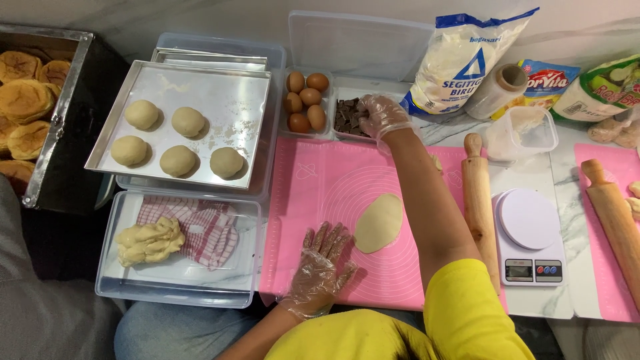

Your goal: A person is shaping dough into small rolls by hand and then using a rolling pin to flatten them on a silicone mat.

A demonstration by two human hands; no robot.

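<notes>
The gloved left hand (321, 268) lies open, flat on the pink silicone mat (313, 180) beside one flattened oval dough piece (379, 223). The gloved right hand (380, 115) reaches into the clear tray of brown chocolate chunks (347, 117); its grip cannot be told. Five round dough balls (178, 161) sit on the metal baking tray (233, 100).

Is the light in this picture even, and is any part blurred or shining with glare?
Head view: the light is soft and even, with only faint shadows under the dough balls on the metal tray; the tray shows a mild sheen, not hard glare; the right hand over the chocolate pieces is slightly soft, the left hand on the pink mat is sharp; edges bend a little.
</notes>
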